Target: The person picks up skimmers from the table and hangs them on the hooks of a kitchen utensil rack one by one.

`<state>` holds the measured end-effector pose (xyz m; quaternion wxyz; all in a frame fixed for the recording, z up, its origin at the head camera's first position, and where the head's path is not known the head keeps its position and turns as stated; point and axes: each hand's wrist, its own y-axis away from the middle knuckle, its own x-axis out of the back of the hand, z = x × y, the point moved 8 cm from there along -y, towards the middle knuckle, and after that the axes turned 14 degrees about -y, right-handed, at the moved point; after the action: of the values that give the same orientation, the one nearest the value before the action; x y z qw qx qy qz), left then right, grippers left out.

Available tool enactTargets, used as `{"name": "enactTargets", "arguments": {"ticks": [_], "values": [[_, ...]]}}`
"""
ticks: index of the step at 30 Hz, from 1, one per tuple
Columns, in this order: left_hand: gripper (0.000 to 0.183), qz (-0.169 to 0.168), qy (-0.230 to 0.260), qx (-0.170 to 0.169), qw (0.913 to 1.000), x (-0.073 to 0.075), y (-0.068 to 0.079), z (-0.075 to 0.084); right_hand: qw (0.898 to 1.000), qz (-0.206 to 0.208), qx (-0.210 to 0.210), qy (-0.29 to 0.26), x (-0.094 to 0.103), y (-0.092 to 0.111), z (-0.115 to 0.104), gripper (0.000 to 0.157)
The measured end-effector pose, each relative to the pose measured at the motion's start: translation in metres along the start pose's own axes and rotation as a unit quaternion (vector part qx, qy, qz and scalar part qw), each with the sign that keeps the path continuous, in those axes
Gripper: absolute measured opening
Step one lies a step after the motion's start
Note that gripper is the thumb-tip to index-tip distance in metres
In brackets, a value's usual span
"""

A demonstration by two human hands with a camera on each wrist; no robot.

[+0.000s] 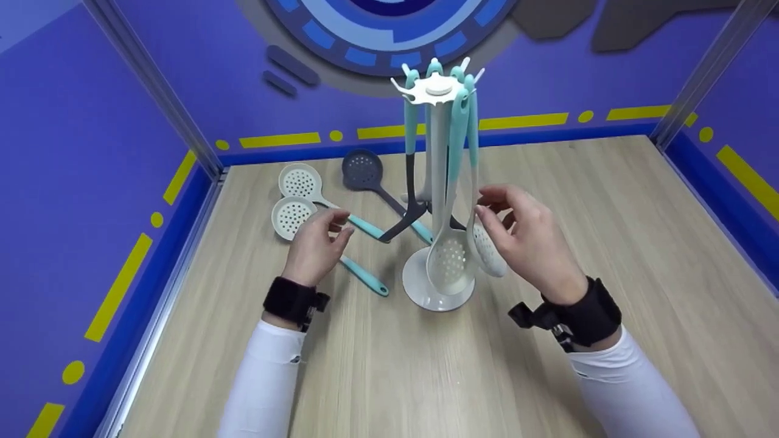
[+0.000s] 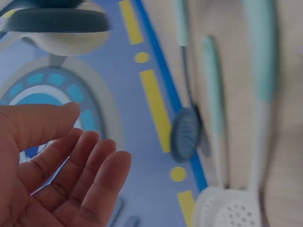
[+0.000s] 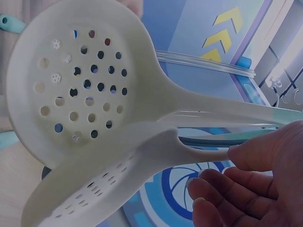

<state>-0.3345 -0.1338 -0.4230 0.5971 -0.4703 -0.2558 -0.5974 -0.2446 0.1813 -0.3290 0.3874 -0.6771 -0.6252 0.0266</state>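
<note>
Several mint-handled utensils hang from a white rotating-style rack on a round base. Two at its front right are white skimmers, one facing forward and one turned sideways. My right hand is at the sideways skimmer's neck; in the right wrist view the thumb tip overlaps that neck, with the other fingers loosely bent below it. My left hand hovers left of the rack, fingers relaxed and nothing between them. Beneath it lies a white skimmer, partly hidden by the hand.
Another white skimmer and a dark grey skimmer lie on the wooden table, left of and behind the rack. A dark utensil hangs out from the rack's left side. Blue panels enclose the table's back and sides.
</note>
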Motion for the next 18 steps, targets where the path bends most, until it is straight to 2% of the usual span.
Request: {"name": "enactTargets", "arguments": {"ticks": [5,9,18], "values": [[0.029,-0.055,-0.089,-0.019,0.9944,-0.017,0.002,-0.019,1.0,0.004,-0.003,0.003,0.002,0.0,0.001,0.028],[0.031,-0.076,-0.138,-0.038,0.9867,-0.026,0.002,-0.027,1.0,0.007,-0.004,0.005,0.002,0.0,0.001,0.027],[0.038,-0.121,-0.171,-0.054,0.9763,-0.043,0.003,-0.031,1.0,0.004,-0.006,0.007,0.002,0.0,0.002,0.028]]}}
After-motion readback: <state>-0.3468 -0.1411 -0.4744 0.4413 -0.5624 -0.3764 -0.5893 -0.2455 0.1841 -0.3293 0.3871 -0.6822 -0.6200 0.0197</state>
